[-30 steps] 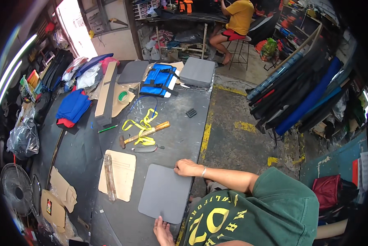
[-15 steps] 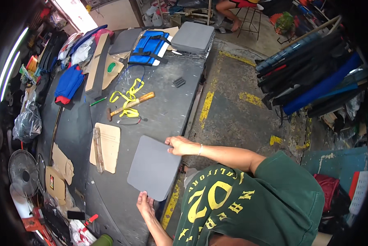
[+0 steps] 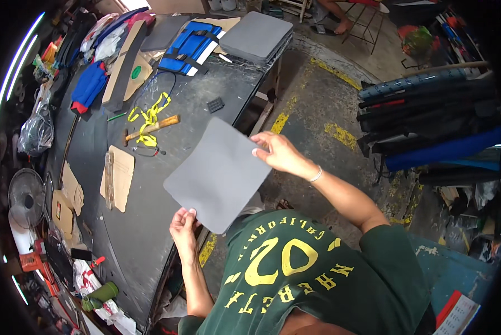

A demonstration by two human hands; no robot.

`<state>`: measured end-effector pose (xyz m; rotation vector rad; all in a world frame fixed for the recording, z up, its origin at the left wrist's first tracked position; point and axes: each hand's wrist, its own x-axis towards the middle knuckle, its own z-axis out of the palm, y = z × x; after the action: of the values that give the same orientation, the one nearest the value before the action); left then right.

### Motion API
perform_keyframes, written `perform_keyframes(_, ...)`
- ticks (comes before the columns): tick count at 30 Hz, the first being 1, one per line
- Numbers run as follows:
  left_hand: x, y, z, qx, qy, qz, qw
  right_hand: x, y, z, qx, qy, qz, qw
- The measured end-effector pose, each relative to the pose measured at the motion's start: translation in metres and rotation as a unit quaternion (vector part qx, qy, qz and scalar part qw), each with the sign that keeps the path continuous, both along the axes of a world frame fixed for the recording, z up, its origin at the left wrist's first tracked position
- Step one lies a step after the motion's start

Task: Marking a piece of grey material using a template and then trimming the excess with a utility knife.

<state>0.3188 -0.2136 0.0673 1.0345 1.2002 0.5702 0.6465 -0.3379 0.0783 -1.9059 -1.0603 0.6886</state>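
Note:
A thin grey sheet (image 3: 219, 176) with rounded corners is held up between my two hands, over the near right edge of the dark worktable (image 3: 127, 240). My left hand (image 3: 184, 226) pinches its lower left edge, thumb on top. At the upper right corner, my right hand (image 3: 278, 152) grips the sheet with the thumb on its face and the fingers at its edge. On the tabletop beyond lie a hammer (image 3: 164, 123) with a wooden handle, a tangled yellow strap (image 3: 145, 131) and a small dark block (image 3: 215, 105).
A stack of similar grey sheets (image 3: 256, 34) sits at the table's far right corner, beside a blue bag with black straps (image 3: 186, 47). Cardboard pieces (image 3: 122, 176) lie leftward. A fan (image 3: 27, 195) stands at the left. Rolls of dark material (image 3: 429, 120) fill a rack at the right.
The grey sheet has been raised off the table and moved up and to the right, turning slightly, with both hands still on it. My view has shifted too.

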Motion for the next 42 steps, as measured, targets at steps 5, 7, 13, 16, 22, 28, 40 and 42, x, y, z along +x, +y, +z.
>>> perform_keyframes(5,0.097,0.052,-0.007,0.011,-0.029,-0.057,0.998,0.084,0.023,0.015,-0.011,-0.028,-0.059,0.998)
perform_keyframes(7,0.147,0.075,-0.011,0.025,-0.052,-0.101,0.993,0.118,0.028,-0.001,0.048,-0.065,-0.114,0.99)
perform_keyframes(13,0.274,0.13,-0.034,0.02,-0.122,-0.174,0.977,0.222,0.047,0.001,0.026,-0.111,-0.186,0.976)
perform_keyframes(16,0.338,0.152,-0.034,0.009,-0.151,-0.184,0.971,0.288,0.066,-0.003,0.038,-0.096,-0.192,0.976)
perform_keyframes(22,0.428,0.182,-0.002,0.064,-0.194,-0.148,0.968,0.395,0.118,0.028,0.057,-0.129,-0.161,0.977)
perform_keyframes(28,0.493,0.181,0.026,0.101,-0.155,-0.046,0.982,0.502,0.169,0.035,0.149,-0.069,-0.061,0.985)
perform_keyframes(40,0.541,0.152,-0.092,0.071,-0.053,0.043,0.995,0.573,0.196,-0.104,-0.002,-0.033,0.01,0.999)
perform_keyframes(42,0.55,0.152,-0.086,0.087,-0.033,0.046,0.995,0.58,0.197,-0.113,0.006,-0.052,0.004,0.999)
